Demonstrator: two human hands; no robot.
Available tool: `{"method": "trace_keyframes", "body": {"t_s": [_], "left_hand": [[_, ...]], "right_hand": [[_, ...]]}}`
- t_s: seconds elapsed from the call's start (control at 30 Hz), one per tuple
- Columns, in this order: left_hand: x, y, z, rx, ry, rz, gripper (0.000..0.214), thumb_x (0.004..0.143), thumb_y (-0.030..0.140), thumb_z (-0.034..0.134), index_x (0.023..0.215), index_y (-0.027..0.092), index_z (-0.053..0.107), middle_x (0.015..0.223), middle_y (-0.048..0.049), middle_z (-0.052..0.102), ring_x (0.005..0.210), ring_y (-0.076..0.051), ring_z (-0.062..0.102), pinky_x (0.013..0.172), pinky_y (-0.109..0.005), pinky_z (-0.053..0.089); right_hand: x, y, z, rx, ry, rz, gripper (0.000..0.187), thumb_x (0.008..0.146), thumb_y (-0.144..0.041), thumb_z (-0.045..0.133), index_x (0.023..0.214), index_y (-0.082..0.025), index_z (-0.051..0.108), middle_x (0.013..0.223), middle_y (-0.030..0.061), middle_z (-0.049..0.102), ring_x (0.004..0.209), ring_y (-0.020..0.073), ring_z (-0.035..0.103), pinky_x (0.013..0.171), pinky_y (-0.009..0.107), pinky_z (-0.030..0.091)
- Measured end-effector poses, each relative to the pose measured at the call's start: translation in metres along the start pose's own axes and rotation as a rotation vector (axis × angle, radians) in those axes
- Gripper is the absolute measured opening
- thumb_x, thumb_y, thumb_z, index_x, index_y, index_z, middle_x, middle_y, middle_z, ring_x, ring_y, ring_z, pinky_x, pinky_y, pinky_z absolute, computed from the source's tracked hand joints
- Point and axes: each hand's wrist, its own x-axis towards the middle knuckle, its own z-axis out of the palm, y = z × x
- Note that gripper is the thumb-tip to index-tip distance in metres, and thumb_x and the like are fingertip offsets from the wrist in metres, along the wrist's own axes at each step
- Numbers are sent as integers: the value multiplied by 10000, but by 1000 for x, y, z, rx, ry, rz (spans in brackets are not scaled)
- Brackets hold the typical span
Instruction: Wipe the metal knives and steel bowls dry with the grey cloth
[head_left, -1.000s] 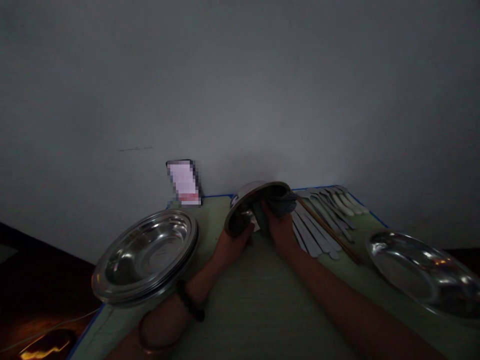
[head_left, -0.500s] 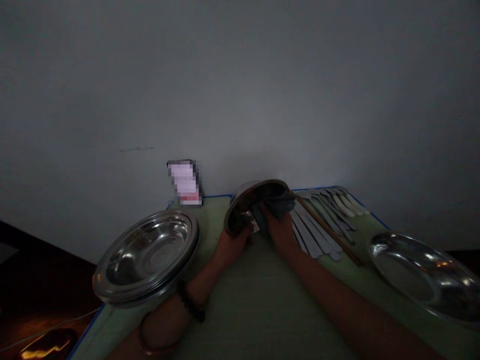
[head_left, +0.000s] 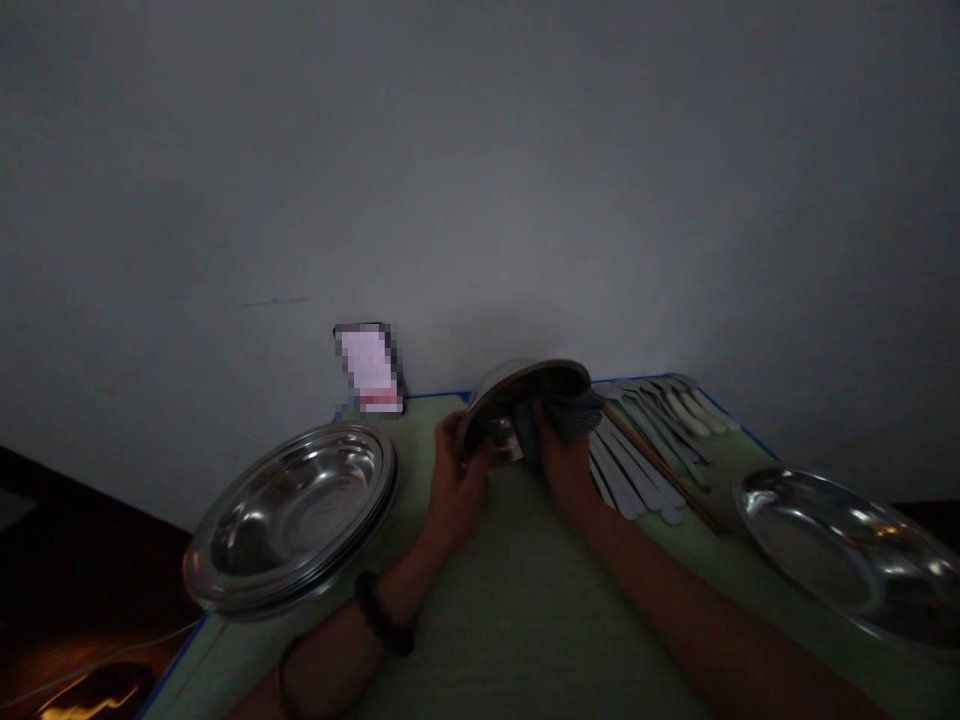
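A small steel bowl (head_left: 517,390) is held tilted above the green table mat (head_left: 495,600), near the wall. My left hand (head_left: 456,478) grips its left rim, fingers curled round the edge. My right hand (head_left: 564,462) presses a grey patterned cloth (head_left: 576,412) into the bowl's right side. A dark bead bracelet sits on my left wrist. The room is dim, so the fingers show only roughly.
A stack of wide steel plates (head_left: 296,510) lies at the left of the mat. Another steel plate (head_left: 847,545) rests at the right edge. Several spoons and long utensils (head_left: 652,440) lie in a row right of the bowl. A blurred phone (head_left: 367,368) leans against the wall.
My left hand has shifted up along the bowl's left rim, and the bowl has turned slightly to the right. The right hand and cloth moved a little right with it.
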Motion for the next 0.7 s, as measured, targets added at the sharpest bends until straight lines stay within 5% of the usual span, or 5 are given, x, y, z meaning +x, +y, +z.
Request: {"method": "trace_keyframes", "body": {"t_s": [0.2, 0.33, 0.43, 0.7], "left_hand": [[1, 1, 0, -25, 23, 108, 201, 819, 373, 542, 902, 219, 442, 808, 37, 500, 578, -75, 532, 466, -185, 486], [5, -3, 1, -29, -192, -73, 305, 742, 364, 623, 963, 187, 508, 891, -26, 612, 704, -153, 623, 564, -280, 556], [6, -4, 1, 47, -305, -177, 294, 674, 318, 684, 888, 160, 558, 780, -30, 645, 605, -156, 615, 539, -285, 535], [3, 0, -2, 12, -24, 50, 182, 807, 341, 552, 820, 208, 428, 816, 27, 520, 646, -94, 561, 555, -220, 508]], "right_hand": [[4, 8, 1, -6, 66, -19, 543, 747, -525, 582, 1147, -158, 587, 1235, 111, 602, 1171, 232, 531, 1020, 408, 347], [4, 6, 0, -10, 29, 66, 536, 717, -536, 610, 1087, -149, 627, 1143, 129, 654, 1095, 258, 586, 940, 405, 424], [2, 4, -1, 13, -47, 48, 491, 677, -487, 666, 1049, -167, 643, 1065, 100, 693, 1024, 248, 623, 893, 390, 458], [3, 4, 0, 1, 52, 55, 477, 731, -495, 614, 1048, -140, 642, 1143, 132, 657, 1093, 246, 595, 952, 382, 415]]}}
